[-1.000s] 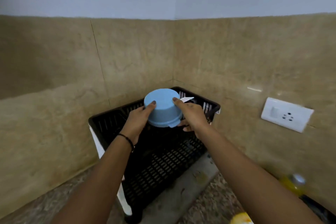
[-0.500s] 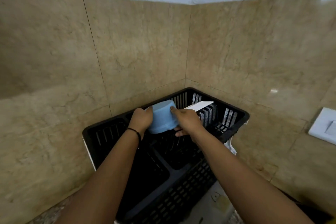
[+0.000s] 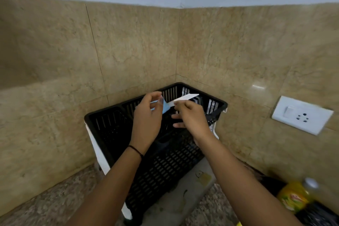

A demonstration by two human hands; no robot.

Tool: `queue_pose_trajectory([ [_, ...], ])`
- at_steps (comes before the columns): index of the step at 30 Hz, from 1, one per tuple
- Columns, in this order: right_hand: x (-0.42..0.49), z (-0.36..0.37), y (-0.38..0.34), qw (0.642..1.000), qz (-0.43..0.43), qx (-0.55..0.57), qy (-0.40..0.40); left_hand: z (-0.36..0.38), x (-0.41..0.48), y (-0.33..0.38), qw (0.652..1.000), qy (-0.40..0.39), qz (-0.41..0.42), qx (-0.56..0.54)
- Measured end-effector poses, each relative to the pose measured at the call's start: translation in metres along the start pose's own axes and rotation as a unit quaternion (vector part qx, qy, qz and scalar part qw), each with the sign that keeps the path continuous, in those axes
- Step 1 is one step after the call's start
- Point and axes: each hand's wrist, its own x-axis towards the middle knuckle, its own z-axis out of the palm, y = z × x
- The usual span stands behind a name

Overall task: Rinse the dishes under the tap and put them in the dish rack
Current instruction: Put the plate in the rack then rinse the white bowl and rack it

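While left hand (image 3: 146,117) pinches blue bowl (image 3: 166,109) over rack (image 3: 108,124), right hand (image 3: 192,117) grip is unclear.

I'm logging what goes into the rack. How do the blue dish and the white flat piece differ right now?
The blue dish is mostly hidden behind the left hand, which holds it. The white flat piece shows plainly, pinched at one end by the right hand. The dish is pale blue. The piece is a thin white strip slanting up to the right. Both are over the black dish rack.

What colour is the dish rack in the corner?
Black. The dish rack shows best in the head view.
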Motion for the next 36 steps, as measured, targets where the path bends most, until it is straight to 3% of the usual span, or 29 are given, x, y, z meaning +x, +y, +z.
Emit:
queue_pose_trajectory([
  [4,-0.091,-0.035,0.005,0.994,-0.076,0.069,0.036,-0.007,-0.081,0.033,0.995,0.011,0.058,-0.078],
  [8,-0.196,-0.066,0.064,0.993,-0.098,0.032,0.061,-0.013,-0.187,0.026,0.990,-0.042,0.040,-0.130],
  [11,-0.266,-0.083,0.133,0.988,-0.071,-0.085,0.108,-0.006,-0.264,-0.002,0.986,-0.094,-0.042,-0.134],
  [14,-0.314,-0.098,0.201,0.968,-0.015,-0.207,0.143,0.003,-0.316,-0.039,0.983,-0.134,-0.122,-0.035],
  [19,-0.354,-0.103,0.248,0.913,0.095,-0.341,0.202,0.011,-0.359,-0.084,0.909,-0.243,-0.317,0.116],
  [21,-0.361,-0.107,0.250,0.900,0.127,-0.361,0.209,0.009,-0.370,-0.088,0.903,-0.262,-0.322,0.114],
  [28,-0.381,-0.145,0.252,0.942,0.147,-0.267,0.140,0.007,-0.388,-0.053,0.944,-0.224,-0.217,0.110],
  [31,-0.412,-0.180,0.243,0.945,0.123,-0.258,0.162,0.019,-0.403,-0.009,0.948,-0.234,-0.203,0.074],
  [33,-0.436,-0.214,0.234,0.944,0.101,-0.248,0.192,0.036,-0.414,0.021,0.929,-0.268,-0.253,0.032],
  [36,-0.483,-0.284,0.218,0.933,0.080,-0.242,0.253,0.083,-0.442,0.072,0.865,-0.369,-0.338,-0.035],
])
